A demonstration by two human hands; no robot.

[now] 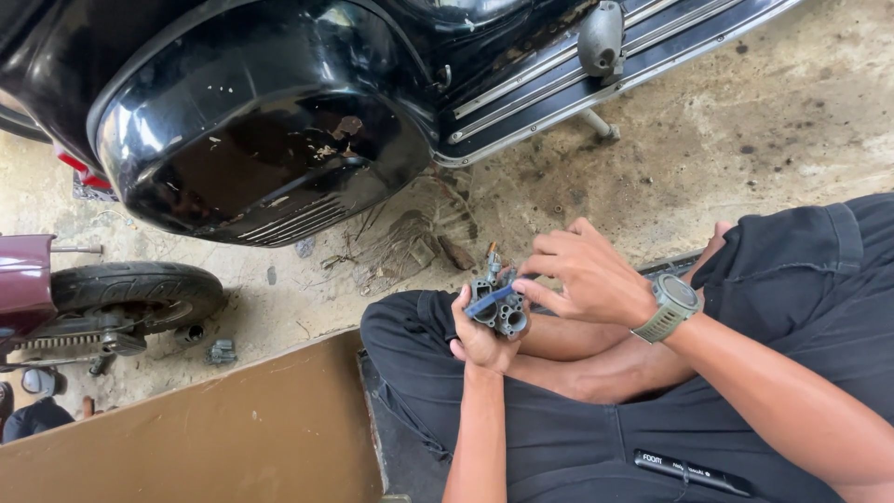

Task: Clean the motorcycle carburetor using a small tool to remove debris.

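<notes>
Left hand (pixel 480 337): closed around grey cast-metal carburettor body (pixel 501 300).
Right hand (pixel 585 272): fingers pinching small blue flat tool (pixel 488 301) against it.
Black pen-shaped item (pixel 694 473): white label, on lap.

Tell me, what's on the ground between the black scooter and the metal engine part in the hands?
In the head view, between the black scooter and the carburetor lies stained concrete floor with dry twigs and debris.

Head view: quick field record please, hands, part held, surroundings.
left hand: cradles a small grey metal engine part from below
right hand: fingers pinch a blue tool lying across the part
wrist: grey watch on right
posture: seated, legs crossed, dark clothes
nearby: black scooter body, tyre, concrete floor
</notes>
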